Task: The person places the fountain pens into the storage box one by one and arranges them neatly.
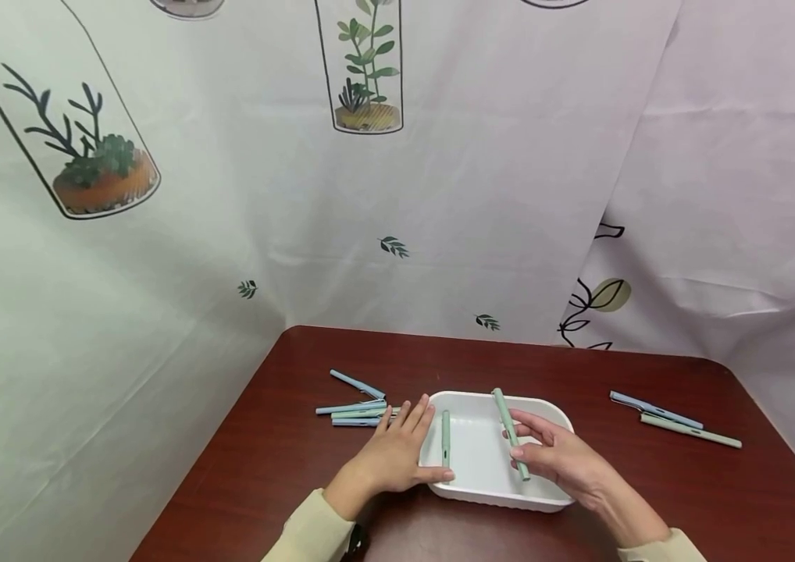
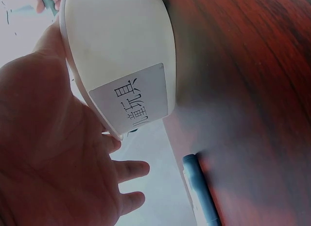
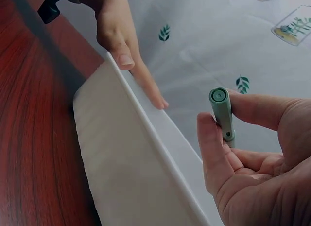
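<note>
My right hand [image 1: 569, 462] pinches a light green pen [image 1: 504, 417] between thumb and fingers, above the white plastic tray [image 1: 492, 497]. In the right wrist view the round end of this green pen [image 3: 219, 95] faces the camera. My left hand [image 1: 392, 459] rests on the tray's left rim, fingers straight and spread, thumb over the near left corner. Inside the tray along its left side lies another green pen [image 1: 446, 437]. The left wrist view shows a label [image 2: 130, 99] with printed characters on the tray's outer wall.
Left of the tray lie several pens, among them a blue pen [image 1: 357, 384] and others partly behind my left fingers. On the right, a blue pen [image 1: 657, 410] and a green pen [image 1: 691, 431] lie together on the dark red table [image 1: 264, 460]. A printed cloth [image 1: 482, 195] hangs behind.
</note>
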A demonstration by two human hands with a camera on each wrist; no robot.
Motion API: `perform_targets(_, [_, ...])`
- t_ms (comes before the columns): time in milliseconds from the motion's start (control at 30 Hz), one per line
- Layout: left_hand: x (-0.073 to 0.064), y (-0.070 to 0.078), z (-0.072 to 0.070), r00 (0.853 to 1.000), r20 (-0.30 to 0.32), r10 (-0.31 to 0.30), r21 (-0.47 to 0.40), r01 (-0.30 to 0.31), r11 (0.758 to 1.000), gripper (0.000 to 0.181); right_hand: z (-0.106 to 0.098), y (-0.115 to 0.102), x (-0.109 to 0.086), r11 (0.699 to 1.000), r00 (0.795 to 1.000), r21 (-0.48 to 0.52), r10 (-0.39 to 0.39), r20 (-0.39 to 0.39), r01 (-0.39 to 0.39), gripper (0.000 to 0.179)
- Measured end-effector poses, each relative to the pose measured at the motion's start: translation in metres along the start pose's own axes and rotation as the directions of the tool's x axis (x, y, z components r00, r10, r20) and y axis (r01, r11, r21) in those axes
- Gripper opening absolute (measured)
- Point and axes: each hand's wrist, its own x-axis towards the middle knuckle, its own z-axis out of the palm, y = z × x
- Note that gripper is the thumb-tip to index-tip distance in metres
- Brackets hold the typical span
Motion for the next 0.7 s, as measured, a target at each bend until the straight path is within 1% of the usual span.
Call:
perform_targets(133, [0.000, -0.001, 0.002, 1.000, 0.006, -0.007, -0.003, 0.007, 1.000, 0.106, 0.005, 0.004, 0.007, 1.000, 1.000, 0.002, 0.006, 0.002, -0.006, 0.078])
perform_targets(367, [0.001, -0.001, 0.001, 1.000, 0.000, -0.003, 0.005, 0.003, 1.000, 0.106, 0.013, 0.009, 0.018, 1.000, 1.000, 0.002, 0.011, 0.000, -0.011, 0.079])
perform_targets(433, [0.002, -0.001, 0.000, 1.000, 0.012, -0.009, 0.002, 0.009, 1.000, 0.106, 0.015, 0.011, 0.021, 1.000, 1.000, 0.003, 0.018, -0.004, -0.018, 0.079])
perform_targets(467, [0.002, -0.001, 0.000, 1.000, 0.008, -0.006, 0.001, 0.006, 1.000, 0.106, 0.017, 0.011, 0.022, 1.000, 1.000, 0.002, 0.019, -0.004, -0.019, 0.079])
perform_targets(700, [0.003, -0.002, 0.001, 1.000, 0.007, -0.002, 0.012, 0.002, 1.000, 0.106, 0.026, 0.019, 0.033, 1.000, 1.000, -0.021, 0.013, -0.003, -0.013, 0.078])
